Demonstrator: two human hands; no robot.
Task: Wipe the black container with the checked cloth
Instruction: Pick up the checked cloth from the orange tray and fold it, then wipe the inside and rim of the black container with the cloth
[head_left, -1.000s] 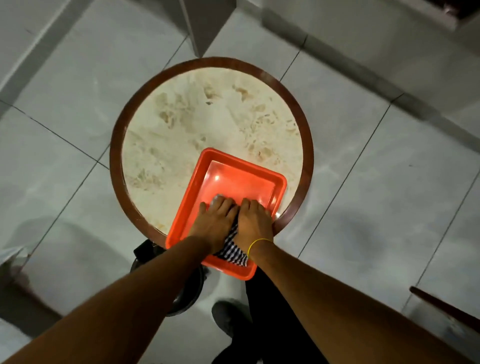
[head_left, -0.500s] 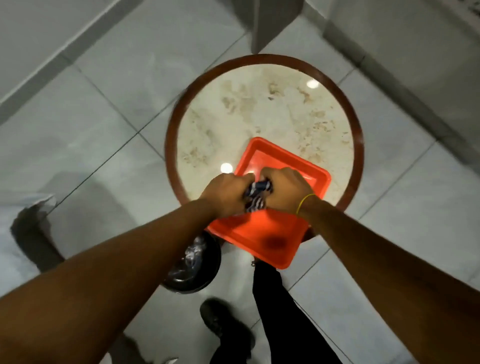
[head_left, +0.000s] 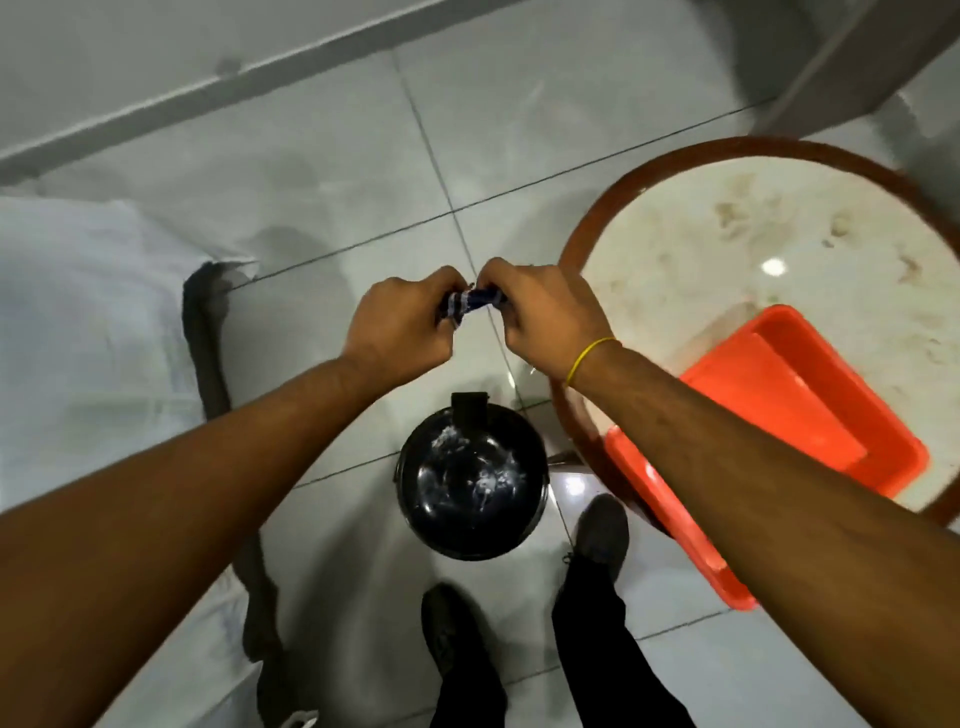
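A round black container with a clear plastic liner stands on the tiled floor just ahead of my feet. Above and beyond it I hold the checked cloth, twisted into a tight roll. My left hand grips its left end and my right hand, with a yellow band at the wrist, grips its right end. Only a short blue-and-white stretch of cloth shows between the fists. The cloth is apart from the container.
A round marble-topped table with a brown rim stands at the right, carrying an orange tray that overhangs its near edge. White fabric with a dark strip lies on the floor at the left. A wall base runs along the top.
Both hands lifted the cloth out of the orange tray, bunched it into a twist and carried it left, off the table, over the floor above the black container. My view swung left.
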